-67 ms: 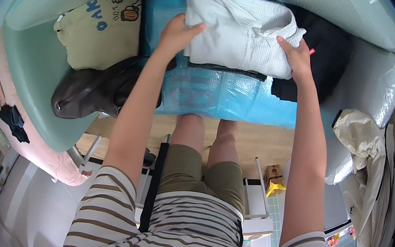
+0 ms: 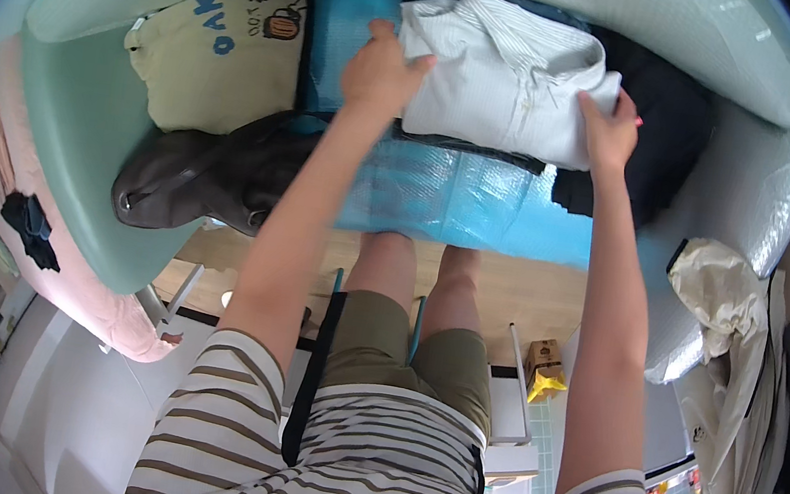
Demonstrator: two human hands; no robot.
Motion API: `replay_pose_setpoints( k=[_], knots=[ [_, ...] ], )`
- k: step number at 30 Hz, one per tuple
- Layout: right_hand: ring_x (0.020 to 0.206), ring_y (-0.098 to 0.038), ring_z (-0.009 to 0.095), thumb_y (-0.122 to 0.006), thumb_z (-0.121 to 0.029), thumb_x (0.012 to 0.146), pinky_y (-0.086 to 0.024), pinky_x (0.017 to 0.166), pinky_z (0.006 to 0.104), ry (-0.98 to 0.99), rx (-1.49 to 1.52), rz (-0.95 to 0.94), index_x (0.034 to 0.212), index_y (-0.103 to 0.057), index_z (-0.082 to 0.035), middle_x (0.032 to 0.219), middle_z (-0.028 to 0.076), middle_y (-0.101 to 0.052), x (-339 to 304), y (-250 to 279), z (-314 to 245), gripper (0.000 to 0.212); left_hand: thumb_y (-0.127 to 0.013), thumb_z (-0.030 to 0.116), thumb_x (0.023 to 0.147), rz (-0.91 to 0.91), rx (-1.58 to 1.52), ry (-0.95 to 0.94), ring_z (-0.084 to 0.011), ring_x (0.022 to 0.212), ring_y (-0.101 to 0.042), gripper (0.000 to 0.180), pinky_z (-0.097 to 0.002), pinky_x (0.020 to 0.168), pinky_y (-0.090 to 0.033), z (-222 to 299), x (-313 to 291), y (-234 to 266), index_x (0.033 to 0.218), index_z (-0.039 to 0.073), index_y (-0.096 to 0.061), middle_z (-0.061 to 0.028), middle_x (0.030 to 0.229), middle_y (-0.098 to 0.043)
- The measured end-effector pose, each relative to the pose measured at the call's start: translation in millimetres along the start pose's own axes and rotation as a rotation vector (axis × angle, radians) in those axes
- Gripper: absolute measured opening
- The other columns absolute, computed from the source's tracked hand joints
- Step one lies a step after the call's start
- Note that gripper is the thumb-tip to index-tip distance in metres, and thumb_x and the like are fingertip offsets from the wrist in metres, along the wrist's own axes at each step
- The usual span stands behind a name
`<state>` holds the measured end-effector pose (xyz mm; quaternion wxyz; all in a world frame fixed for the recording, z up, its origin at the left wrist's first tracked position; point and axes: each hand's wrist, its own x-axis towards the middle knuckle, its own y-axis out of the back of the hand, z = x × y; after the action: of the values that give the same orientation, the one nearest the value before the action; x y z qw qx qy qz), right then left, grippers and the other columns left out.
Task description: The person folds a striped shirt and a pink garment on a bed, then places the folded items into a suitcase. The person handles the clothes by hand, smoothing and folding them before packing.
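A folded white striped button-up shirt lies collar away from me on a blue bubble-textured surface, over dark folded cloth. At its right edge my right hand grips it, thumb on top and fingers behind. My left hand, slightly blurred, is at the left edge with fingers apart. Its thumb reaches the shirt's side, though whether it touches I cannot tell. Black folded clothing lies to the right, partly under the shirt.
A cream printed garment lies folded at the left, with a dark brown leather-like bag below it. Pale green padded walls curve around. A beige coat hangs at the right. Pink fabric drapes at the far left.
My left hand's fingers have spread and come off the shirt's left edge. My right hand keeps its hold. The whole view has shifted slightly.
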<state>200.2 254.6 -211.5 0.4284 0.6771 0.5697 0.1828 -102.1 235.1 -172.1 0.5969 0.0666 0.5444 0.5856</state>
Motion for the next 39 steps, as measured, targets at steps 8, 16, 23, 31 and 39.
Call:
replay_pose_setpoints(
  k=[8,16,23,31,39],
  knots=[
    [0.127,-0.036,0.041,-0.062,-0.021,0.082,-0.026,0.105,0.0518,0.7,-0.137,0.109,0.134,-0.041,-0.001,0.139,0.024,-0.037,-47,-27,-63,0.06,-0.059,0.029,0.078,0.428,0.253,-0.916,-0.0372,0.135,-0.029,0.064,-0.0516,0.109,-0.021,18,-29,-35,0.136,0.008,-0.042,-0.0147,0.146,-0.034],
    [0.139,-0.022,0.038,-0.049,-0.032,0.089,-0.017,0.107,0.0607,0.67,-0.404,-0.037,0.142,-0.034,-0.006,0.15,0.015,-0.027,-42,-72,-46,0.061,-0.062,0.038,0.074,0.381,0.135,-0.883,-0.0361,0.136,-0.027,0.068,-0.052,0.11,-0.019,6,5,-67,0.137,0.022,-0.044,-0.0108,0.147,-0.034],
    [0.14,-0.02,0.036,-0.047,-0.031,0.09,-0.016,0.108,0.0608,0.644,-0.601,-0.169,0.145,-0.029,-0.011,0.151,0.015,-0.024,-27,-77,-49,0.061,-0.061,0.034,0.077,0.398,-0.011,-0.803,-0.0307,0.133,-0.035,0.064,-0.0453,0.109,-0.023,5,10,-73,0.137,0.019,-0.045,-0.011,0.144,-0.039],
    [0.114,-0.047,0.04,-0.06,-0.005,0.074,-0.039,0.094,0.0467,0.728,-0.004,-0.265,0.126,-0.048,-0.004,0.122,0.025,-0.048,-128,-32,-127,0.054,-0.059,0.005,0.086,0.544,-0.426,-0.592,-0.0132,0.059,-0.058,0.012,-0.0251,0.054,-0.046,-81,-116,91,0.093,0.007,-0.068,-0.0064,0.072,-0.064],
    [0.076,-0.058,0.012,-0.075,-0.014,0.077,-0.047,0.065,0.0246,0.146,0.312,-0.957,0.106,-0.057,0.0,0.094,0.006,-0.061,-312,-65,-178,0.036,-0.052,0.02,0.096,0.703,-0.875,0.325,-0.0071,0.048,-0.049,0.044,-0.0196,0.041,-0.038,-292,-199,173,0.132,0.004,-0.032,-0.0046,0.069,-0.059]
  ],
)
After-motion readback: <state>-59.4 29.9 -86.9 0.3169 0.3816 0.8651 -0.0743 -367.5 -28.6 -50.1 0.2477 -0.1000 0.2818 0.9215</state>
